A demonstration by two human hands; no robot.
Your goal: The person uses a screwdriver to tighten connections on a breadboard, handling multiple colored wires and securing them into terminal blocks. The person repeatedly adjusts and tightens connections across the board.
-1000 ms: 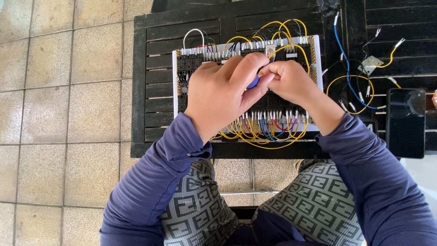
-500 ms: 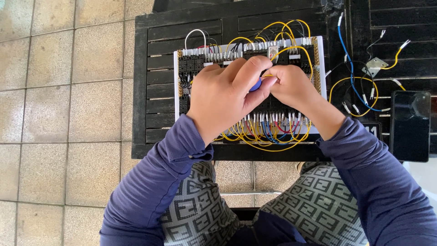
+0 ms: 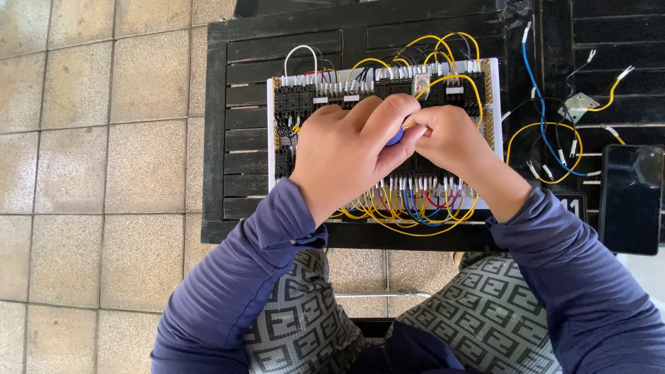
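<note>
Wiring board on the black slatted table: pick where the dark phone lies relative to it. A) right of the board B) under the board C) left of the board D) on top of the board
A: the phone lies flat on the slatted table, right of the wiring board, apart from it, past the loose wires.

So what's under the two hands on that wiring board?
The left hand grips a blue-handled tool, and the right hand meets it over the wiring board. The tool's tip and the board's middle are covered.
</note>
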